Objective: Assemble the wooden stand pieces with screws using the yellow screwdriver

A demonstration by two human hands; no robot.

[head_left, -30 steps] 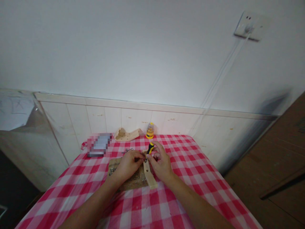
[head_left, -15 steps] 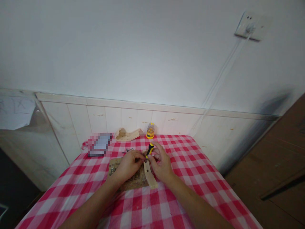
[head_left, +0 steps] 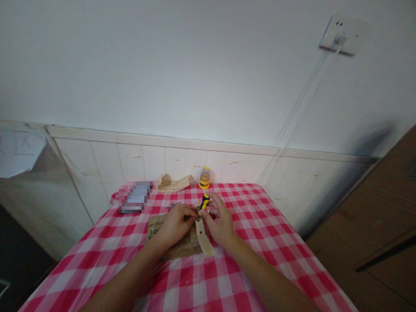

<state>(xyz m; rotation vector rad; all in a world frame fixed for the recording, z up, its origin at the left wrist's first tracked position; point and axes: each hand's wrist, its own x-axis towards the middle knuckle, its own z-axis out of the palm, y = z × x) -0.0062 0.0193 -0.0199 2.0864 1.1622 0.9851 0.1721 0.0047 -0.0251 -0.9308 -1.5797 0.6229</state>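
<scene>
My right hand (head_left: 219, 222) is closed round a yellow and black screwdriver (head_left: 204, 202), which stands nearly upright over the far end of a pale wooden strip (head_left: 204, 240). My left hand (head_left: 173, 225) pinches something small at the screwdriver's tip; I cannot make out what. The strip lies on a brown board (head_left: 182, 245) on the red and white checked tablecloth (head_left: 208, 277).
A shaped wooden piece (head_left: 172, 183) and a small yellow bit holder (head_left: 204, 178) stand at the table's far edge by the panelled wall. A few loose screws (head_left: 174, 204) lie behind my left hand. A blurred-out flat object (head_left: 134, 197) lies at the far left.
Both hands stay at the same spot; the fingers of my right hand have shifted slightly on the screwdriver handle.
</scene>
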